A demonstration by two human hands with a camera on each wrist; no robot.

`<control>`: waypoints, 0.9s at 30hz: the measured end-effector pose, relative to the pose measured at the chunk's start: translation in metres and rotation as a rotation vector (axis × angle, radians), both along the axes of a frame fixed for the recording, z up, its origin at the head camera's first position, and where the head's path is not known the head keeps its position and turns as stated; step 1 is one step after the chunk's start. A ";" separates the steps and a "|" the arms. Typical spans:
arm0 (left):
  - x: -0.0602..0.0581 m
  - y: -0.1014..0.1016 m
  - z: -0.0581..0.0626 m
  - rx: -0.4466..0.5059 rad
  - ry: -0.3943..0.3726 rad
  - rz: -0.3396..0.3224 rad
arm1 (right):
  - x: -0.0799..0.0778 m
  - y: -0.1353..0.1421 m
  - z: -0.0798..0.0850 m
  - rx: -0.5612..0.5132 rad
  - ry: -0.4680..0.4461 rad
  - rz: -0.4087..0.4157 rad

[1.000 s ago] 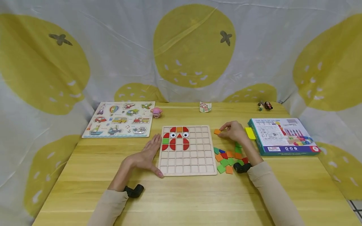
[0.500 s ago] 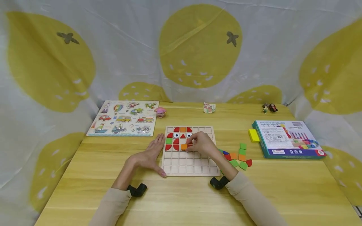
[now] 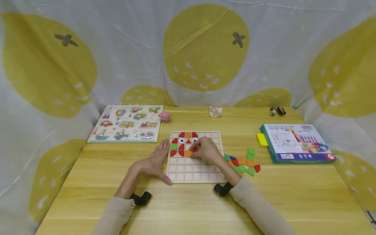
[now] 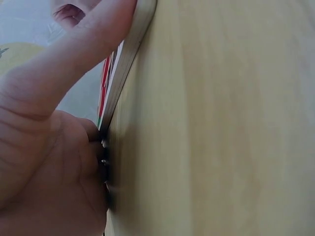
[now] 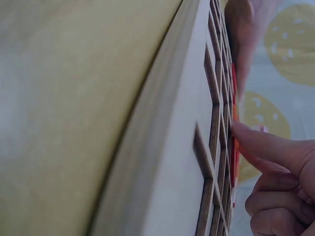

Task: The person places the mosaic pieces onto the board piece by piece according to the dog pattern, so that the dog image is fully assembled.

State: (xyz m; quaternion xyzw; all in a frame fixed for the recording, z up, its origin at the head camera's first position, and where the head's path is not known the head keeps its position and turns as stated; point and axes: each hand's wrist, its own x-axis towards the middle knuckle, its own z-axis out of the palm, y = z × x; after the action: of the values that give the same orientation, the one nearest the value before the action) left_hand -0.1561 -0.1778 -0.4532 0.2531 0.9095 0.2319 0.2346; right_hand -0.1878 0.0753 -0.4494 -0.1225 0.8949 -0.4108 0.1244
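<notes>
The wooden grid board [image 3: 192, 176] lies flat on the table, with red, green, orange and eye-patterned tiles set in its upper left cells. My left hand [image 3: 152, 163] rests along the board's left edge, fingers stretched and thumb at the near left corner. In the left wrist view, the left thumb [image 4: 74, 61] lies against the board's side. Over the board, my right hand [image 3: 208, 150] has thumb and finger on an orange square tile [image 3: 188, 153], low at a cell below the red triangle. The right wrist view shows its other fingers [image 5: 275, 201] curled in.
Loose green, orange, red and blue tiles [image 3: 250, 157] lie right of the board. Beyond them are a yellow block [image 3: 262, 140] and a boxed toy set [image 3: 296, 143]. A vehicle puzzle [image 3: 126, 124], pink figurine [image 3: 165, 117], small printed card [image 3: 215, 111] and little figures [image 3: 277, 111] stand further back.
My right hand has gone from the loose tiles leftward to the board, bringing the orange tile down into place at a cell. The left hand keeps its place at the board's edge.
</notes>
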 end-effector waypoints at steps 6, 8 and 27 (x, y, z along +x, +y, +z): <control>-0.002 0.002 -0.003 0.002 0.005 -0.013 | 0.001 0.006 -0.004 -0.039 -0.033 -0.002; -0.002 0.004 -0.004 -0.002 0.003 -0.016 | 0.002 0.013 -0.003 -0.064 -0.049 0.003; -0.003 0.002 -0.004 0.008 0.009 0.000 | 0.044 0.188 0.001 -0.011 -0.182 -0.085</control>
State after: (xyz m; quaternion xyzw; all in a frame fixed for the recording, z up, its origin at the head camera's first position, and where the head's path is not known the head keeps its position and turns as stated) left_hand -0.1587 -0.1761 -0.4568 0.2549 0.9096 0.2345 0.2296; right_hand -0.1433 0.2637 -0.4481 -0.0475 0.8821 -0.4298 0.1869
